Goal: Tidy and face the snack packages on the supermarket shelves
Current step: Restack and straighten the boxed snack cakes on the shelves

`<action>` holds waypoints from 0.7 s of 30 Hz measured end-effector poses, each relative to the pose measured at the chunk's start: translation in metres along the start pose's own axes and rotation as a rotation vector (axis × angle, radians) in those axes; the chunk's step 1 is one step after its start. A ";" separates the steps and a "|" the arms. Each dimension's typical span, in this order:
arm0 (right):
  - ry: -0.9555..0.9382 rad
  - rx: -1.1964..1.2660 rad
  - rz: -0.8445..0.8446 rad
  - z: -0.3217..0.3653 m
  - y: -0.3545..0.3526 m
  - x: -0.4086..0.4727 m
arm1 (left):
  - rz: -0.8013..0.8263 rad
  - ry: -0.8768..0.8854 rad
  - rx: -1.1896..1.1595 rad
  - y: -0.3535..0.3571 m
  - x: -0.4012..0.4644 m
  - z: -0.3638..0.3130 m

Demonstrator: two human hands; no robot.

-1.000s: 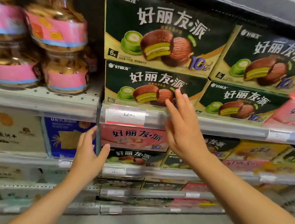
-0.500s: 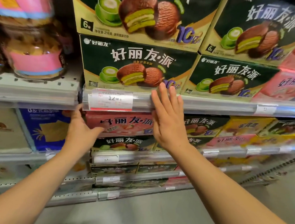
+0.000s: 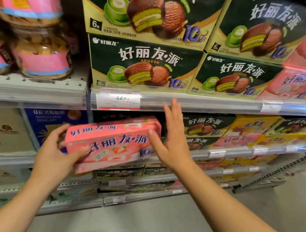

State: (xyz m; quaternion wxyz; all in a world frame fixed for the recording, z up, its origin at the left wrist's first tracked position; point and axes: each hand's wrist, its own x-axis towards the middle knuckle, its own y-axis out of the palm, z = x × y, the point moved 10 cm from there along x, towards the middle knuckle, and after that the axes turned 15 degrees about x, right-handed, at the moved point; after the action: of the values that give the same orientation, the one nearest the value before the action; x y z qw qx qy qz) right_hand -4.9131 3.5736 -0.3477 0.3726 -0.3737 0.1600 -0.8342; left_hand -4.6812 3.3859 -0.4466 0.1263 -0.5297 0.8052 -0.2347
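Right now the left hand grips a pink snack box by its left end, thumb curled over the front face and fingers tucked behind, and the box sits tilted, its right end higher, out in front of the shelf just below the price tag. The right hand is beside the box's right end, fingers straight and spread, holding nothing; whether the thumb touches the box I cannot tell. Behind the box, beneath the tag, lies a dark gap in the row, with a blue box to the left of it and green boxes to the right. Above the tag, green chocolate pie boxes stand stacked two high, facing forward. Left of the tag, up on the neighbouring shelf, are clear tubs with pink labels, blurred.
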 end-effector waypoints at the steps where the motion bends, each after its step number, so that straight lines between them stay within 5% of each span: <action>1: 0.042 0.047 -0.016 -0.006 0.002 -0.016 | 0.038 -0.012 0.003 0.002 -0.007 0.008; 8: 0.603 0.353 -0.065 -0.093 -0.011 -0.109 | 0.264 0.016 0.026 0.081 -0.033 -0.005; 16: 0.666 0.280 -0.246 -0.149 -0.135 -0.162 | 0.426 0.163 0.118 0.201 -0.061 -0.095; 21: 0.698 0.023 -0.112 -0.204 -0.230 -0.197 | 0.499 0.190 0.145 0.298 -0.096 -0.152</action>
State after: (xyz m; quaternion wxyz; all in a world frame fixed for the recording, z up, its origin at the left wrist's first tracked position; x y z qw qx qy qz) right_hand -5.0922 3.8715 -0.4584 0.2535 -0.0699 0.2478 -0.9324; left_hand -4.9476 3.6086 -0.4730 0.1419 -0.2801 0.9001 -0.3021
